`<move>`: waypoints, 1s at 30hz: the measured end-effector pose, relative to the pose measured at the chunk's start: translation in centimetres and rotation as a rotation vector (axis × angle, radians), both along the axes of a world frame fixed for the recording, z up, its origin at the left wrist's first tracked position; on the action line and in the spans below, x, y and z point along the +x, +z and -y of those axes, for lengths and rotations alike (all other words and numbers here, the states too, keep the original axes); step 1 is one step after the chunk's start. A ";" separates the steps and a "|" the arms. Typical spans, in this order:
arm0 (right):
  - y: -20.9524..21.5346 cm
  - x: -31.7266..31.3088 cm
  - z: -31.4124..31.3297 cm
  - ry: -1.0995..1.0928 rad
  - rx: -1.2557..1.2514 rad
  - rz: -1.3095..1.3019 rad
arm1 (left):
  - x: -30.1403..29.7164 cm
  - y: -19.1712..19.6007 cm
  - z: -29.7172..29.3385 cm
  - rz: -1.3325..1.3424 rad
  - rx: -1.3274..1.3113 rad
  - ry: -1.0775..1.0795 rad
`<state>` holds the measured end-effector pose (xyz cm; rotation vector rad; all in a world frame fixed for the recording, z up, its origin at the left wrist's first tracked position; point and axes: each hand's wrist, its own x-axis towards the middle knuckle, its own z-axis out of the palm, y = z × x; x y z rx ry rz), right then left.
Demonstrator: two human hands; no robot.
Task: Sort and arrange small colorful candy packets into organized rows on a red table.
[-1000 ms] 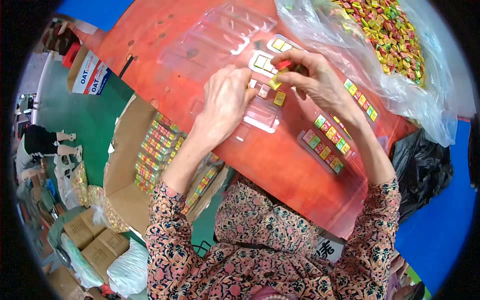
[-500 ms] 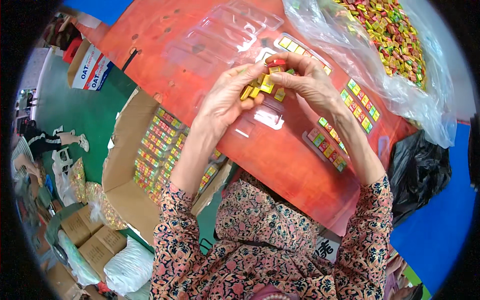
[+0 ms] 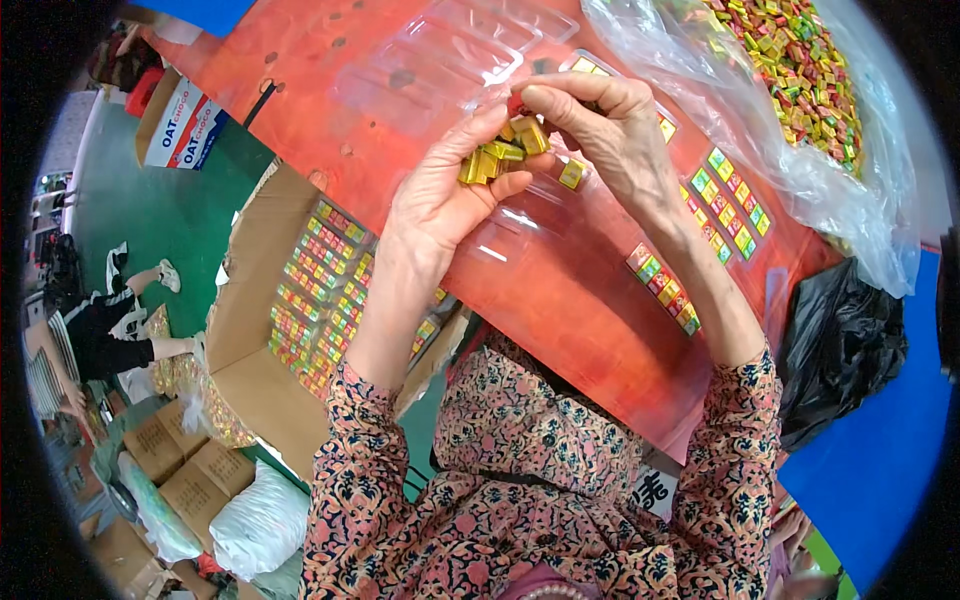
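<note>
My left hand (image 3: 440, 205) is raised above the red table (image 3: 560, 300) and holds a small cluster of yellow wrapped candies (image 3: 495, 155) in its fingers. My right hand (image 3: 610, 130) curls over from the right, its fingertips on the same cluster. One loose yellow candy (image 3: 572, 174) sits just under my right hand. Below the hands lies a clear plastic tray (image 3: 520, 235) that looks empty. Filled trays with rows of coloured candies (image 3: 735, 200) (image 3: 665, 288) lie to the right on the table.
A clear bag of mixed wrapped candies (image 3: 790, 90) lies at the top right. Empty clear trays (image 3: 450, 60) are stacked at the top. An open cardboard box (image 3: 310, 300) with filled trays stands at the left. A black bag (image 3: 845, 340) hangs at right. Another person's legs (image 3: 120, 320) are at far left.
Both hands have risen off the table and come together; my left hand now holds a bunch of yellow candies that my right hand touches, where earlier both worked at the trays.
</note>
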<state>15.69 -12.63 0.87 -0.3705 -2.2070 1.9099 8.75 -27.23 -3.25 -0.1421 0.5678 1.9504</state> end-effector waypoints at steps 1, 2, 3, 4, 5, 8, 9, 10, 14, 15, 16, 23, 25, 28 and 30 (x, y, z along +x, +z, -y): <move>0.3 0.0 0.3 0.002 -0.003 0.003 | 0.1 0.0 0.1 0.003 -0.003 0.002; 0.5 -0.1 0.6 0.013 -0.039 0.004 | 0.1 0.0 0.3 -0.035 -0.031 0.032; 0.5 -0.1 0.8 0.020 -0.072 0.006 | 0.2 -0.1 0.3 -0.073 -0.056 0.060; 0.2 -0.3 0.9 0.018 -0.098 -0.035 | 0.2 0.0 0.4 -0.071 -0.057 0.059; -0.1 -0.4 0.7 0.018 -0.099 -0.033 | 0.2 0.0 0.7 -0.107 -0.114 0.066; -1.6 -0.6 -0.7 -0.023 0.297 -0.138 | -0.5 0.5 1.8 -0.226 -0.233 0.080; -1.9 -0.4 -1.2 -0.024 0.301 -0.138 | -0.8 0.6 2.0 -0.311 -0.284 0.084; -2.3 -0.1 -1.6 0.076 0.642 -0.216 | -1.0 0.7 2.1 -0.329 -0.292 0.094; -3.1 0.7 -1.6 0.335 1.215 -0.228 | -1.7 0.3 2.3 -0.377 -0.339 0.121; -3.4 0.8 -1.5 0.366 1.334 -0.292 | -1.7 0.3 2.1 -0.394 -0.367 0.128; -3.5 0.7 -1.4 0.397 1.371 -0.268 | -1.7 0.3 1.9 -0.412 -0.395 0.135; -3.7 1.5 -1.5 0.342 1.297 -0.187 | -1.8 0.0 -0.2 -0.621 -0.425 0.110; -4.3 1.8 -2.2 0.299 1.147 -0.290 | -1.6 0.2 -1.0 -0.710 -0.532 0.084; -3.0 2.1 -2.5 0.164 1.065 -0.254 | -1.9 0.1 0.0 -0.710 -0.567 0.035; -1.4 2.6 -5.6 -0.117 1.224 -0.336 | -1.7 0.6 -0.4 -0.698 -0.534 0.008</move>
